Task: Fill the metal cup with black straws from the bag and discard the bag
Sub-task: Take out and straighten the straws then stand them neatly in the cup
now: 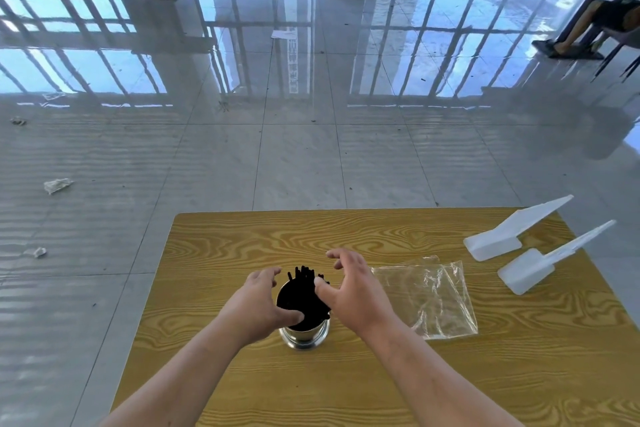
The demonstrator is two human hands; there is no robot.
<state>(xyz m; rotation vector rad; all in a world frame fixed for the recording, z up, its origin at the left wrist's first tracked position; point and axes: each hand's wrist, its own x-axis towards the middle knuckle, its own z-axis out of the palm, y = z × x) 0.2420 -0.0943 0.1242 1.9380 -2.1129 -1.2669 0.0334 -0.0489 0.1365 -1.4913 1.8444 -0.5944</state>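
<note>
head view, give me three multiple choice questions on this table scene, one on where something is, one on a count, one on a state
1. Where does the plastic bag lie?
A. on the floor
B. on the table, right of the cup
C. inside the cup

2. How many white scoops are on the table?
A. two
B. four
C. none

3. What state is the bag in?
A. full of straws
B. flat and empty
C. rolled into a ball

Answers: 1 B, the clear bag lies beside the right hand. 2 A, two sit at the far right corner. 3 B, the straws stand in the cup between the right and left hand.
</note>
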